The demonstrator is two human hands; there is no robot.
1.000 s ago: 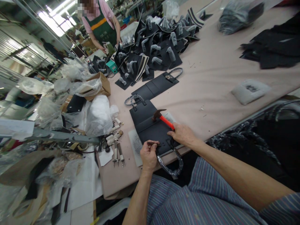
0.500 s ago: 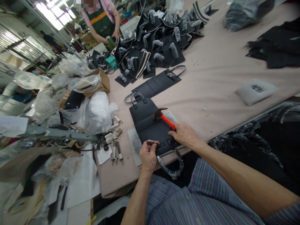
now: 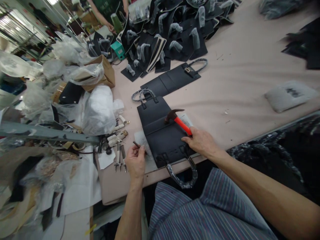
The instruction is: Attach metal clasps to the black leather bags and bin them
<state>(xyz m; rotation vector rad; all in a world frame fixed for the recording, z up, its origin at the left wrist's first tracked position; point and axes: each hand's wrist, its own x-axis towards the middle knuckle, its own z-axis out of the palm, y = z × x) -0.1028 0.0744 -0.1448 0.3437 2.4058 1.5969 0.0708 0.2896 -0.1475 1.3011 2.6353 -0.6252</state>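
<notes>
My right hand (image 3: 203, 141) grips a claw hammer (image 3: 183, 125) by its red handle. The dark hammer head hovers over or rests on a black bag panel (image 3: 161, 136); which, I cannot tell. Left of that panel, my left hand (image 3: 136, 162) pinches a short dark metal rod (image 3: 136, 144), mostly hidden by the fingers. Under the panel, a pale slab (image 3: 149, 160) sticks out on the left. A plastic-wrapped handle (image 3: 183, 182) loops from the panel's near edge toward my lap, and another wrapped handle (image 3: 143, 93) sits at its far end.
Beyond lies a second black panel (image 3: 168, 81) with a metal clasp. Behind it is a heap of black pieces with wrapped handles (image 3: 175, 45). Punch-like tools (image 3: 120, 156), a cardboard box (image 3: 108, 73) and plastic bags (image 3: 98, 110) crowd the left. A person's arm shows at the back.
My left hand has moved left, off the panel's near edge, with the rod still pinched. The hammer stays over the panel in my right hand. The view has shifted slightly.
</notes>
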